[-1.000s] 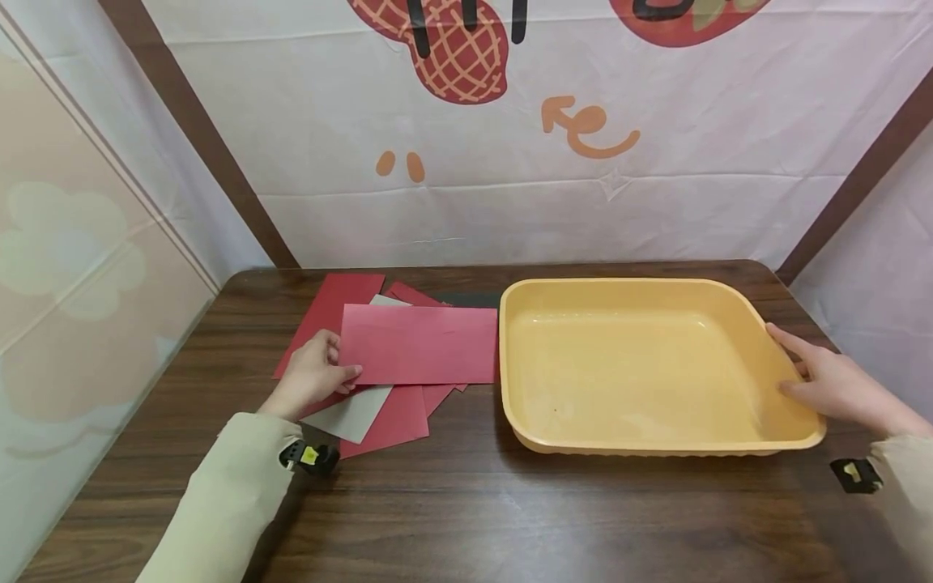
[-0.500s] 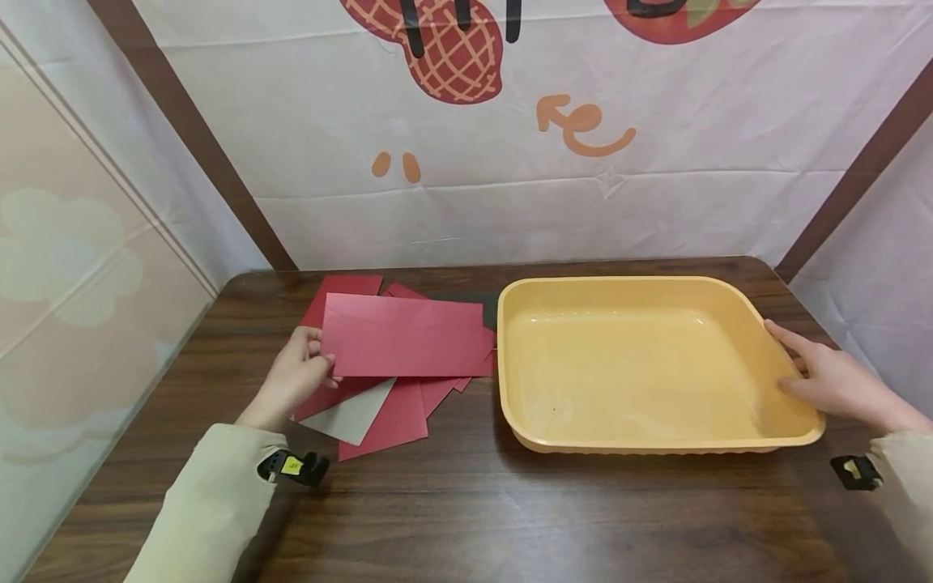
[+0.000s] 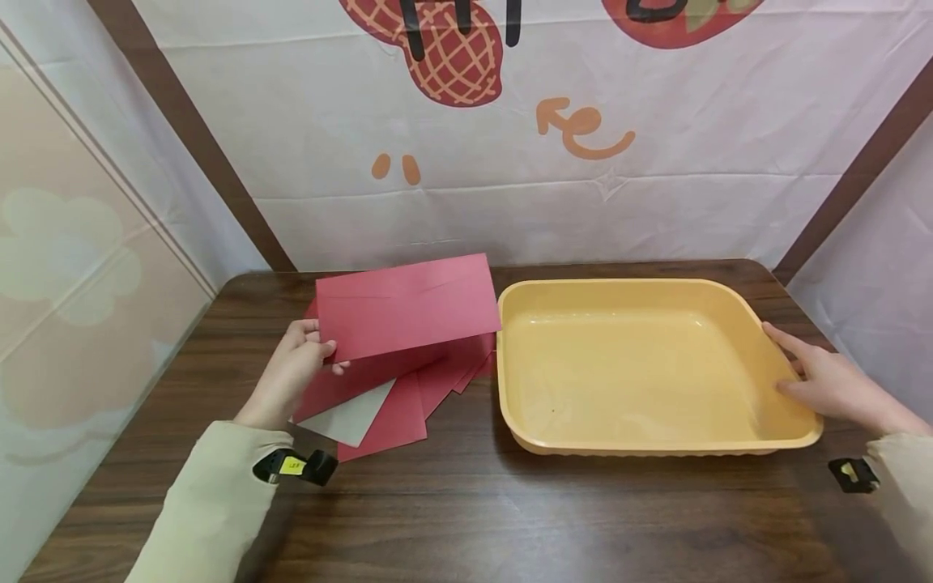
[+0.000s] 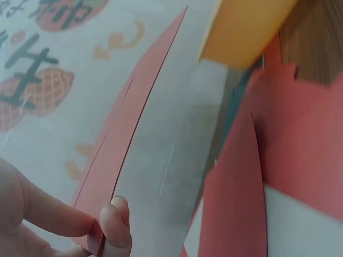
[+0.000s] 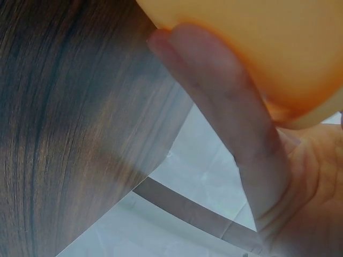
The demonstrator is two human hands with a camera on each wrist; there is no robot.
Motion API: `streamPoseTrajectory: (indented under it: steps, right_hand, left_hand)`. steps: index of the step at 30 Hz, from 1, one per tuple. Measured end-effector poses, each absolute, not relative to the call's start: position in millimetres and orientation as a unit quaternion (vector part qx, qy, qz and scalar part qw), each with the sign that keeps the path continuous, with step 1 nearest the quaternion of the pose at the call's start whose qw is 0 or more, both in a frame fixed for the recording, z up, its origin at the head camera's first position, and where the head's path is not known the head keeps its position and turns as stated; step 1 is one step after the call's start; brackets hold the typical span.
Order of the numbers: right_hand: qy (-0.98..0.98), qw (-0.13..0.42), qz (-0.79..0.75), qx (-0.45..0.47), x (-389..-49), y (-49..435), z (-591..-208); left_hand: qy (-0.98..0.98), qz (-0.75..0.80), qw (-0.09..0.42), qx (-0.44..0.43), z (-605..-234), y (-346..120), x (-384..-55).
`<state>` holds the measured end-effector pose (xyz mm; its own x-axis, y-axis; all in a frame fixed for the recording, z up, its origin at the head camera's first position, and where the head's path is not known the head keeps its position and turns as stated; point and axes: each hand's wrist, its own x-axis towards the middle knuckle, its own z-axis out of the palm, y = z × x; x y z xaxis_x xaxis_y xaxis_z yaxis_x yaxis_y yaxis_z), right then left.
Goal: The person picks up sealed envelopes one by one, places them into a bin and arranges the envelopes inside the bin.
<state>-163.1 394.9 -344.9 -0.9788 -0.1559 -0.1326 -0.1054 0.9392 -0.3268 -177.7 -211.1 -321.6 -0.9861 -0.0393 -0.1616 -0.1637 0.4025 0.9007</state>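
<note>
My left hand (image 3: pixel 290 371) pinches the left end of a red envelope (image 3: pixel 408 308) between thumb and fingers. The envelope is raised and tilted, its right end higher and close to the basin's left rim. Beneath it lies a loose pile of red envelopes (image 3: pixel 385 419) with a pale grey one (image 3: pixel 351 413) among them, partly hidden. In the left wrist view the held envelope (image 4: pixel 122 128) appears nearly edge-on, apart from the pile (image 4: pixel 233 209). At the right, my right hand (image 3: pixel 834 385) grips the rim of a yellow plastic basin (image 3: pixel 641 372), fingers against its outer wall (image 5: pixel 289 48).
Everything rests on a dark wood-grain table (image 3: pixel 474 510). A printed white cloth (image 3: pixel 328 129) hangs behind the table's far edge, with more cloth at both sides. Inside the basin only its bare floor shows.
My left hand has lifted the red envelope off the pile, moving slightly left, and its right end has swung upward. My right hand and the basin have stayed in place.
</note>
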Motion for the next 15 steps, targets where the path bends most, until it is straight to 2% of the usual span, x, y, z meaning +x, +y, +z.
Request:
streamPoseTrajectory:
  steps: [15]
  right_hand:
    - [0.98,0.085,-0.168,-0.06,-161,392,-343]
  left_hand:
    - [0.808,0.583,0.087,0.0,-302,-156,-172]
